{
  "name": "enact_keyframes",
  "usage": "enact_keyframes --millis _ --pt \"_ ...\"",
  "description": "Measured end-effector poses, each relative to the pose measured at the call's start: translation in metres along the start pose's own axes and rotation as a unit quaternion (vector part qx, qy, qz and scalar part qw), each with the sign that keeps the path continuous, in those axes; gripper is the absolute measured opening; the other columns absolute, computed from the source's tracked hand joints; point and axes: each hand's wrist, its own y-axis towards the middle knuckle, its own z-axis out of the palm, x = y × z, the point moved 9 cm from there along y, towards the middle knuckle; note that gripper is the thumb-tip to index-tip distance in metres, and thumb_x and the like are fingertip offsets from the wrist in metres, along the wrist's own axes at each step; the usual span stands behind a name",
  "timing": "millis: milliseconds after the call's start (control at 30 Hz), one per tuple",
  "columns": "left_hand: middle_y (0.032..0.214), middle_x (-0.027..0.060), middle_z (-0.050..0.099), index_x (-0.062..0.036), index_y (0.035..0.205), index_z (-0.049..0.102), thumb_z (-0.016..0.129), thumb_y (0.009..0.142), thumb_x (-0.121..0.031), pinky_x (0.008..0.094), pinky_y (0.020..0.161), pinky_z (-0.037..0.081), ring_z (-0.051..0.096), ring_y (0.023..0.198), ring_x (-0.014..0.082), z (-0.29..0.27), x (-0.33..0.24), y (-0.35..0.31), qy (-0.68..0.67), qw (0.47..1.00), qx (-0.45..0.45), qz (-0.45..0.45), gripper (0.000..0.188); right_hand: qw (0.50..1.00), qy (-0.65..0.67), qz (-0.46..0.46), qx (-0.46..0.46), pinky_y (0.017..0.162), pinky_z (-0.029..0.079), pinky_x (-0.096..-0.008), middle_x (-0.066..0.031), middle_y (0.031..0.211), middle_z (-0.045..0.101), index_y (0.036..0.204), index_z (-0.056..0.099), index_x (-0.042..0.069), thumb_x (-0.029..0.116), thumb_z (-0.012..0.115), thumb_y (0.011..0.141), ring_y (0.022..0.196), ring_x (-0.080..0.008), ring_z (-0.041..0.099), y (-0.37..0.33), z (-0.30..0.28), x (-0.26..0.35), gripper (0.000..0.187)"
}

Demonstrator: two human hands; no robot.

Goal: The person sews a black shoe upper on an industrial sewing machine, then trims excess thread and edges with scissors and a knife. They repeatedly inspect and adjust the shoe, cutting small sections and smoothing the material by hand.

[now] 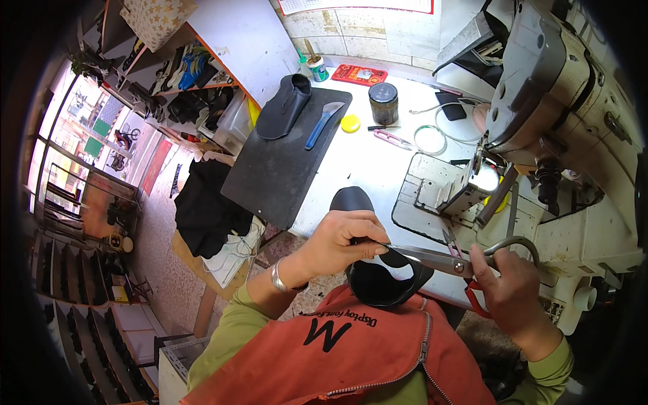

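In front of my chest my left hand (pixel 347 239) pinches the edge of a black leather shoe upper (pixel 385 287), whose round opening faces up. My right hand (pixel 505 287) grips large scissors (pixel 439 260), with one dark loop and one red one. Their blades point left and lie at the edge of the upper, close to my left fingertips; how far the blades are parted is hard to see. A similar black shoe upper (pixel 287 104) rests on a dark cutting mat (pixel 260 182), beside a blue-handled knife (pixel 322 127).
A sewing machine (pixel 550 88) fills the right side. On the white table stand a dark jar (pixel 383 103), a yellow lid (pixel 350 123), a red flat box (pixel 359 74) and pink snips (pixel 393 140). Black cloth (pixel 206 206) lies at the left, below shoe shelves (pixel 182 81).
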Motion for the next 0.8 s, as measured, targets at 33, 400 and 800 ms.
enact_keyframes --millis 33,400,800 --pt "0.084 0.0082 0.063 0.0026 0.09 0.068 0.071 0.079 0.005 0.0207 0.056 0.048 0.06 0.064 0.0096 0.0 0.002 0.0 -0.011 1.0 0.005 -0.005 0.012 1.0 -0.004 -0.008 0.002 0.047 0.038 -0.036 -0.0074 0.075 0.045 0.127 0.054 0.01 0.009 0.071 0.071 0.058 -0.0229 0.049 0.0 -0.001 0.001 0.058" --pt "0.08 0.0037 0.06 0.0006 0.09 0.067 0.069 0.081 0.007 0.0222 0.057 0.047 0.059 0.066 0.0094 0.006 0.003 0.002 -0.069 0.996 0.05 -0.011 0.011 0.999 -0.002 -0.042 0.014 0.046 0.039 -0.0347 -0.0056 0.072 0.045 0.123 0.055 0.006 0.009 0.071 0.072 0.056 -0.0213 0.05 0.007 -0.007 0.0 0.054" --pt "0.085 0.0086 0.062 0.003 0.092 0.068 0.069 0.081 0.006 0.0213 0.056 0.048 0.059 0.065 0.0099 0.006 0.01 -0.002 -0.124 0.992 -0.007 0.003 0.011 0.963 0.256 0.081 -0.031 0.046 0.041 -0.0375 -0.0077 0.069 0.049 0.117 0.058 0.008 0.003 0.067 0.067 0.054 -0.0262 0.052 -0.009 0.032 -0.005 0.051"
